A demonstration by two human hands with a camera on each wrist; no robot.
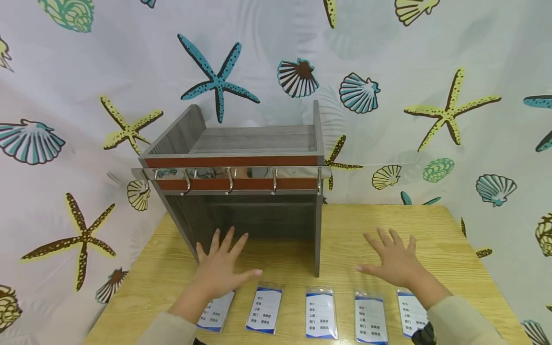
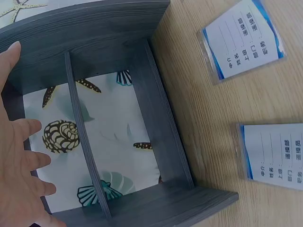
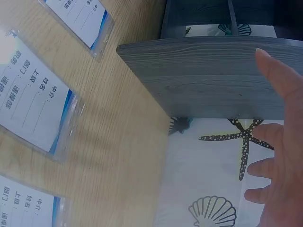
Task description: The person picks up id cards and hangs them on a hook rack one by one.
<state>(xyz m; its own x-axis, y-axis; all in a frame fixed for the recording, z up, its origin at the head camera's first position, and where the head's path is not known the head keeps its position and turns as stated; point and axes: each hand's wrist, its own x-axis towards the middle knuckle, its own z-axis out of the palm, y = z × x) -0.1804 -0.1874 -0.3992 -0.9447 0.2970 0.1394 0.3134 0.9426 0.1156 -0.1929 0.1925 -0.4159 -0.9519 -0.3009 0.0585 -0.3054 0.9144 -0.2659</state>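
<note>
My left hand hovers with spread fingers in front of the grey wooden shelf, holding nothing. To the shelf's right, my right hand is also spread and bare above the table. A row of clear-sleeved badge cards with blue edges and printed text lies along the near side of the table. The leftmost card is partly under my left forearm in the head view, and the rightmost card is partly covered by my right arm. Between them lie a second card, a middle card and another card.
A metal rail with several hooks runs across the shelf's reddish-brown front board. The hooks carry nothing. The light wood table has the shelf at its back left. A white cloth printed with starfish and shells hangs behind.
</note>
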